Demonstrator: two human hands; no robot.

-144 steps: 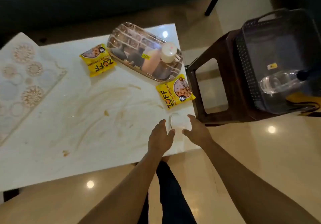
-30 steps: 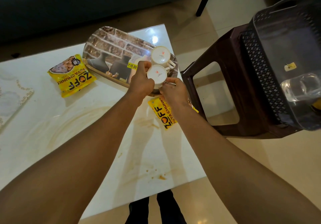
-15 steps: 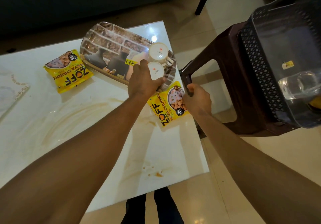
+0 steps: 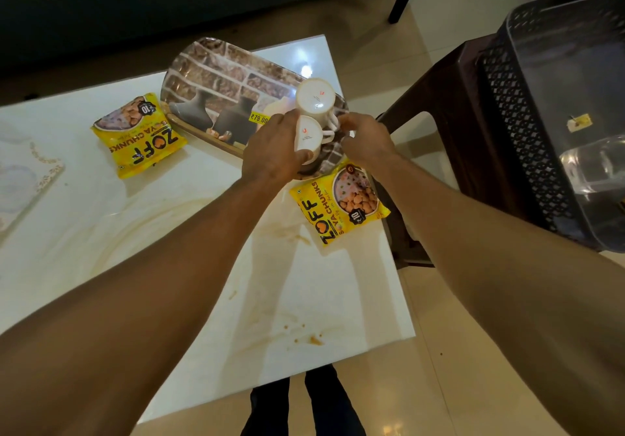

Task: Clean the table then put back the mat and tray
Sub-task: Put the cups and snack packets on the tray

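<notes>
A printed oval tray (image 4: 216,77) lies at the far right of the white table (image 4: 189,246), which carries brown smears and crumbs (image 4: 314,339). Two upturned white cups stand on the tray's right end: a far cup (image 4: 315,96) and a near cup (image 4: 306,134). My left hand (image 4: 272,151) grips the near cup from the left. My right hand (image 4: 367,138) reaches to the cups' handles from the right; its fingertips are hidden behind them. A patterned mat (image 4: 20,178) shows at the left edge.
Two yellow ZOFF soya chunk packets lie on the table, one left of the tray (image 4: 138,134) and one near its right end (image 4: 341,204). A dark brown stool (image 4: 456,124) beside the table bears a dark plastic basket (image 4: 527,104) holding a clear glass (image 4: 595,168).
My right hand has left the stool's edge and come back to the cups on the tray. My left hand has stayed on the near cup.
</notes>
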